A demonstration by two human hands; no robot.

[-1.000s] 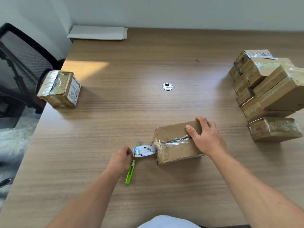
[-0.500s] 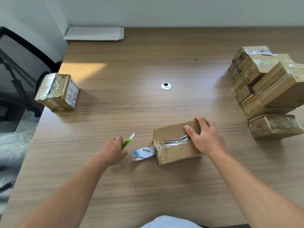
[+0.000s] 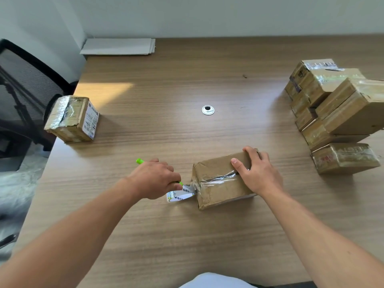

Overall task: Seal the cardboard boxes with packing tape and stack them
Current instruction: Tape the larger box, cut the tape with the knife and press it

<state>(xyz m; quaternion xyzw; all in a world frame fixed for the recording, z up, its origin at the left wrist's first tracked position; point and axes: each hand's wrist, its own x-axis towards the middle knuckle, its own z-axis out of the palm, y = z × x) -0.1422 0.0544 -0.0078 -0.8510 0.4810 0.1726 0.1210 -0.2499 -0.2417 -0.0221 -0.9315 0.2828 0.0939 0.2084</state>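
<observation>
Head view: box lies near the front edge of the table, flaps closed, with a strip of clear tape run along its top seam and over the left end. The strip is not yet cut: it leads down to the roll, which lies on the table just beside that end. Left hand is closed round a green cutter, with the butt sticking out behind the knuckles and the working end aimed at the tape between roll and box. The tip is hidden by the fingers, so contact with the tape cannot be confirmed. Right hand holds the box down, palm on top, thumb laid along the lid, fingers hooked over the far edge. Progress, judged: well advanced. A pile of several taped boxes stands at the right, loosely stacked and askew, with one low box on the table at its foot. Left box sits alone at the table's left edge, its top glossy with tape. Remaining: sever the strip, smooth the end down, move this box to the pile, and probably the left one too. Contents: every box in view is shut, so nothing inside any of them can be seen.
</observation>
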